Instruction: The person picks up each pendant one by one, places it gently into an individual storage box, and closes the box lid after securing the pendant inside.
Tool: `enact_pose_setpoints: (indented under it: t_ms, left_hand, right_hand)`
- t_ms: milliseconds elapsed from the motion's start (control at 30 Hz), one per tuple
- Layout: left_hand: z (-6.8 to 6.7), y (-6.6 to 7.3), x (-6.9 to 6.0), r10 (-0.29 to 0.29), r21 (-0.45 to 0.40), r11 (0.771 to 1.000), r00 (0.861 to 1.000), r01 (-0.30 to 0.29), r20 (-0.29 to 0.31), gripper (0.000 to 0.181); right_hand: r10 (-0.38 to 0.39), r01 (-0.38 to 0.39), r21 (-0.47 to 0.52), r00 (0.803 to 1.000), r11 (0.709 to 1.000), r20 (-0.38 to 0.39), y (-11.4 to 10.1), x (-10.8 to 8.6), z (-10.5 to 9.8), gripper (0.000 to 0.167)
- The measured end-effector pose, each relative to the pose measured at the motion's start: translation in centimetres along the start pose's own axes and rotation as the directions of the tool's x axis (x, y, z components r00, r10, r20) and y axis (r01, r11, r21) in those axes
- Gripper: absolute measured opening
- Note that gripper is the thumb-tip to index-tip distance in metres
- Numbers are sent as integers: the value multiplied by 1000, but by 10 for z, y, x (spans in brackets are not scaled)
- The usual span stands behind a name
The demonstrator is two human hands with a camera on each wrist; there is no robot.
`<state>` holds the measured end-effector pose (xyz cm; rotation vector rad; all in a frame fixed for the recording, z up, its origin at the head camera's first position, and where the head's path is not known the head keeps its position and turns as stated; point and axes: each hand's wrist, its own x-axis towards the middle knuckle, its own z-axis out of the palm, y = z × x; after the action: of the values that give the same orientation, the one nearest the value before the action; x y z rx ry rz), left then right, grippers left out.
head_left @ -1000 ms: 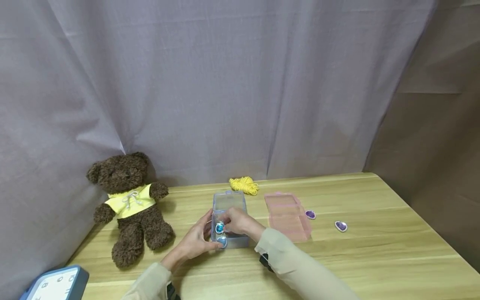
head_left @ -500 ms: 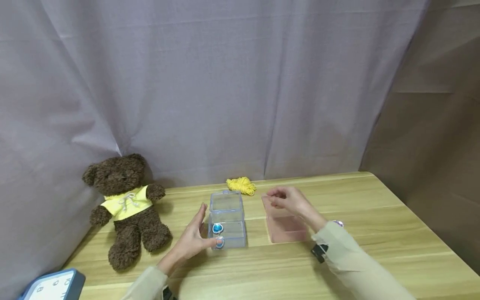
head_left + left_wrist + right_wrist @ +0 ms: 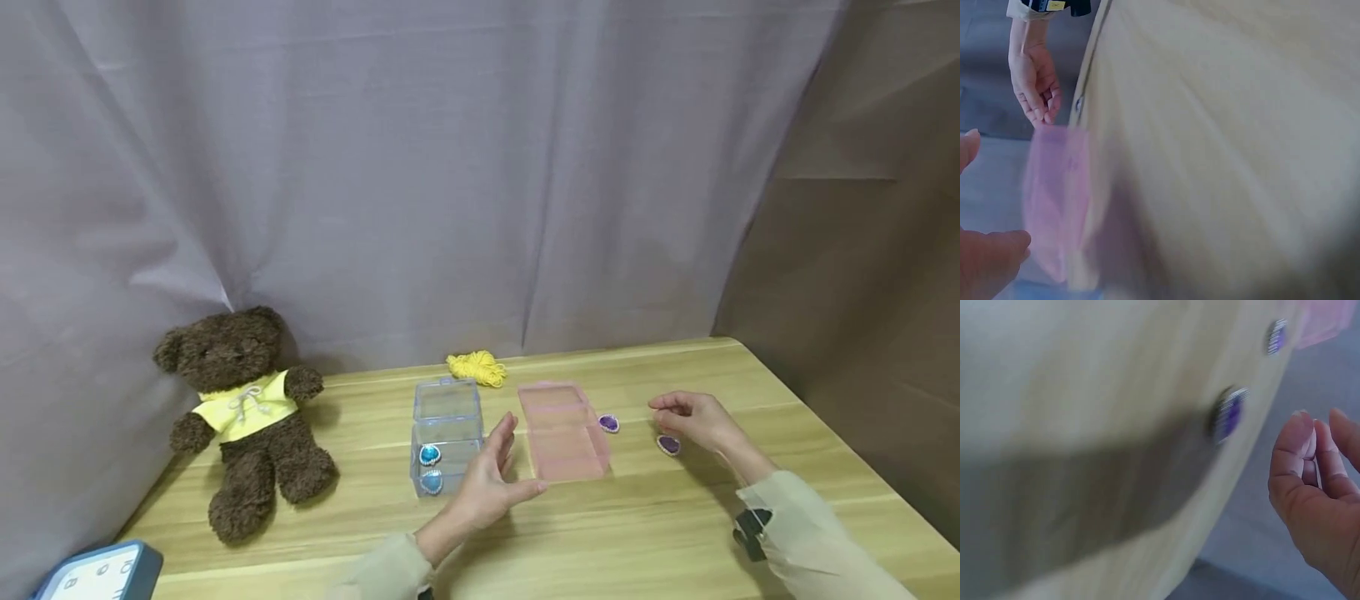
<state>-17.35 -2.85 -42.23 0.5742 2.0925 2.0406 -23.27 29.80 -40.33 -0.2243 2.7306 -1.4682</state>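
In the head view my left hand (image 3: 483, 487), thumb and fingers spread and holding nothing, hovers between a clear bluish box (image 3: 462, 433) and a pink translucent box (image 3: 562, 421), both with lids raised. Two blue gems, an upper one (image 3: 430, 454) and a lower one (image 3: 431, 482), lie in the bluish box's left side. My right hand (image 3: 701, 425) is over the table with bent, loosely parted fingers, just above a purple gem (image 3: 668, 445); the right wrist view shows this gem (image 3: 1230, 414) untouched. Another purple gem (image 3: 609, 423) lies beside the pink box's right edge.
A brown teddy bear (image 3: 255, 417) in a yellow top leans at the left by the grey curtain (image 3: 390, 183). Yellow cord (image 3: 477, 367) lies at the table's back edge. A blue-framed clock (image 3: 101, 575) stands in the lower left corner.
My right hand has come out of the bluish box and travelled right, past the pink box, to the far purple gem. My left hand has let go of the bluish box and moved right.
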Motion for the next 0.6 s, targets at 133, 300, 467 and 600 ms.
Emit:
enact_pose_setpoints:
  t_ms: [133,300,467,600]
  left_hand:
    - [12,-13,12,-30,-18,999,999,30,-26,100]
    - [18,-24,26,2,-48,999,999,-4,-45,101]
    - [22,-30,34,-2,-24,1000,998,0,-67,102]
    - [25,-31,38,-4,7,1000,996,5,-86,100]
  right_hand:
    - [48,-47,-21,999,999,16,15,-6,-6,33]
    - [73,-71,-110,997,991,13,28,-11,-11,33]
    - [92,-88,-170,996,982,15,34,-13,-12,35]
    - [91,-84,-173,995,981,32,35,-12,-12,35]
